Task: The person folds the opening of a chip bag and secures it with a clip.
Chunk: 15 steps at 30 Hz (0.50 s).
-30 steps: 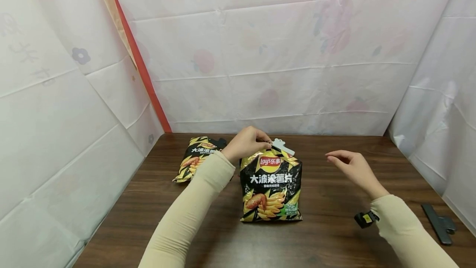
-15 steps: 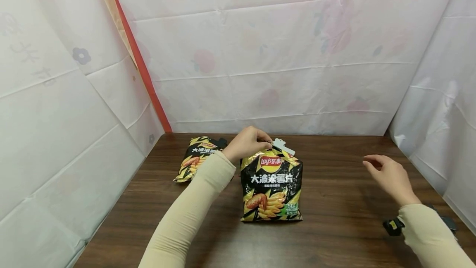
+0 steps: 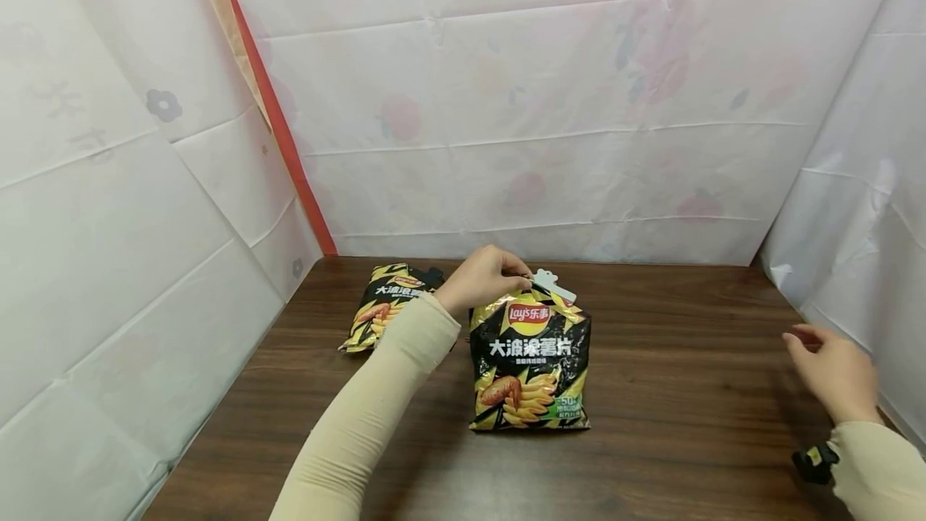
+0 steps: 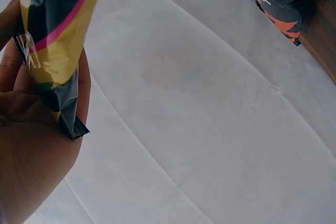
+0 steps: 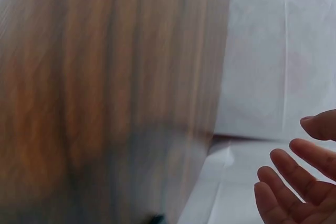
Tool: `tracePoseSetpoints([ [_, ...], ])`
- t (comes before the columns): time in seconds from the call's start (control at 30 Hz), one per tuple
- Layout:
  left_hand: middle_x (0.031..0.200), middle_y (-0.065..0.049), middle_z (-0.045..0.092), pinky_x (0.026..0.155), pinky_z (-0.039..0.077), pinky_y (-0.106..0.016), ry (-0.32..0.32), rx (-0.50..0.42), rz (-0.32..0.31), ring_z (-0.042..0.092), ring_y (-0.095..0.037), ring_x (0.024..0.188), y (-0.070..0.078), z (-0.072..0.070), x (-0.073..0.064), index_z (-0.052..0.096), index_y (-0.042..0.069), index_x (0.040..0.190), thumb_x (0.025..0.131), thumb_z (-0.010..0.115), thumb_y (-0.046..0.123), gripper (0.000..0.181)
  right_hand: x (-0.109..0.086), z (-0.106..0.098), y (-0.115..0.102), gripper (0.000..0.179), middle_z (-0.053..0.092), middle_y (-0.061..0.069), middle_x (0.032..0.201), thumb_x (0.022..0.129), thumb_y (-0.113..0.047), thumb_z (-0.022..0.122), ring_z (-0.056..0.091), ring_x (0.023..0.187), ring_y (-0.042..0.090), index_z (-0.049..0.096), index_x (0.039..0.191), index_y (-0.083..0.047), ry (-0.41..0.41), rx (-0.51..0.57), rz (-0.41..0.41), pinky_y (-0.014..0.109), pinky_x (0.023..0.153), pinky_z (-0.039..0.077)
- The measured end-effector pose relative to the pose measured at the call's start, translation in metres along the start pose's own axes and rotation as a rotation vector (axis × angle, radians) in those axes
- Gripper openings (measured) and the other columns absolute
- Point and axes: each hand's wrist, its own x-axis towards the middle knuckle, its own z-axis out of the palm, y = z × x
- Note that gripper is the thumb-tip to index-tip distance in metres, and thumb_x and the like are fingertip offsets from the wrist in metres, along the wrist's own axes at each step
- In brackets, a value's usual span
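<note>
A black and yellow bag of potato chips (image 3: pixel 530 364) stands upright mid-table in the head view. My left hand (image 3: pixel 483 280) pinches its top left corner, beside a white bag clip (image 3: pixel 553 286) sitting on the top edge. From the left wrist, the left hand (image 4: pixel 39 129) shows with fingers and thumb about the folded bag (image 4: pixel 55 45). Far to the right, my right hand (image 3: pixel 832 372) hovers over the table near its right edge, holding nothing. The right wrist view shows that hand (image 5: pixel 299 187) with its fingers loosely bent and apart.
A second chip bag (image 3: pixel 379 304) with a black clip (image 3: pixel 428 277) at its top lies at the back left, partly behind my left arm. White cloth walls (image 3: pixel 535 103) enclose the brown wooden table (image 3: pixel 673 400) behind and at both sides.
My right hand has moved away from the bag to the right. Its arm now covers the loose black clip seen earlier at the table's right. The left hand keeps its hold.
</note>
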Motion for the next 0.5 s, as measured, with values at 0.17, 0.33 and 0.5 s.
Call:
tracePoseSetpoints([
  [0.17, 0.094, -0.001, 0.075, 0.07, 0.053, -0.026, -0.007, -0.007, -0.001, 0.066, -0.007, 0.078, 0.0, 0.001, 0.001, 0.076, 0.011, 0.105, 0.096, 0.065, 0.017, 0.016, -0.005, -0.006, 0.015, 0.042, 0.06, 0.037, 0.112, 0.098, -0.022, 0.05, 0.059, 0.089, 0.052, 0.058, 0.117, 0.014, -0.006, -0.031, 0.111, 0.051, 0.067, 0.043],
  [0.33, 0.095, -0.001, 0.076, 0.07, 0.053, -0.027, -0.01, -0.011, 0.006, 0.067, -0.007, 0.078, 0.001, 0.002, 0.002, 0.076, 0.011, 0.106, 0.096, 0.065, 0.017, 0.016, -0.009, -0.012, 0.027, 0.042, 0.06, 0.037, 0.109, 0.095, -0.023, 0.051, 0.058, 0.087, 0.054, 0.058, 0.113, 0.014, -0.036, -0.045, 0.177, 0.048, 0.064, 0.042],
  [0.5, 0.095, -0.001, 0.076, 0.07, 0.053, -0.026, -0.009, -0.005, 0.005, 0.067, -0.007, 0.078, 0.001, 0.002, 0.002, 0.076, 0.011, 0.106, 0.096, 0.065, 0.018, 0.017, -0.012, -0.016, 0.034, 0.044, 0.058, 0.038, 0.111, 0.093, -0.024, 0.053, 0.056, 0.09, 0.055, 0.057, 0.114, 0.015, -0.084, -0.054, 0.24, 0.046, 0.064, 0.042],
])
